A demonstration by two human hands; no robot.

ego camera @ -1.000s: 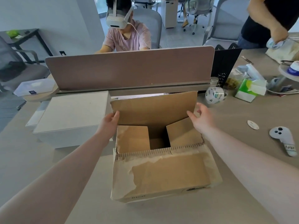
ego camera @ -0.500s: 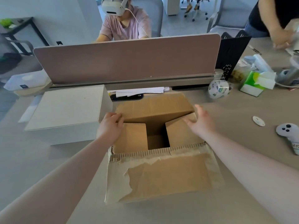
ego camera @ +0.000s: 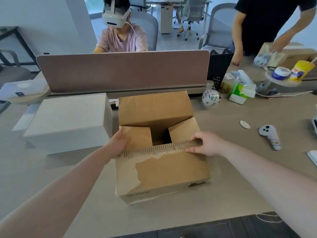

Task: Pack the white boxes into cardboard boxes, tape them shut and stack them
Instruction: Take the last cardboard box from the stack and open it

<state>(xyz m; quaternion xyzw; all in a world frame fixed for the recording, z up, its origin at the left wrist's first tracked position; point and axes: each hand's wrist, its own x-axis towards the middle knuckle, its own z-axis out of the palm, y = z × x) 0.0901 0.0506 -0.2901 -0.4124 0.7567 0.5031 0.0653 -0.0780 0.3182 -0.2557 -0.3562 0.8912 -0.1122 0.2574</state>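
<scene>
A brown cardboard box (ego camera: pixel 164 170) stands on the desk in front of me. Its two small side flaps are folded inward and its far flap (ego camera: pixel 154 109) leans over the opening. The near flap has a torn, ragged edge. My left hand (ego camera: pixel 118 143) rests on the left end of that torn edge and the left side flap. My right hand (ego camera: pixel 205 143) pinches the torn edge near its right end. A large white box (ego camera: pixel 68 121) sits just left of the cardboard box, closed.
A brown desk divider (ego camera: pixel 123 69) runs across the back, with a seated person in a headset behind it. A tape roll (ego camera: pixel 211 97), tissue box (ego camera: pixel 240 93), white controller (ego camera: pixel 270 136) and small disc (ego camera: pixel 245 124) lie to the right. A standing person handles another cardboard box (ego camera: pixel 289 55) far right.
Both hands have come back from the far flap to the near torn flap edge. The far flap has dropped lower over the opening.
</scene>
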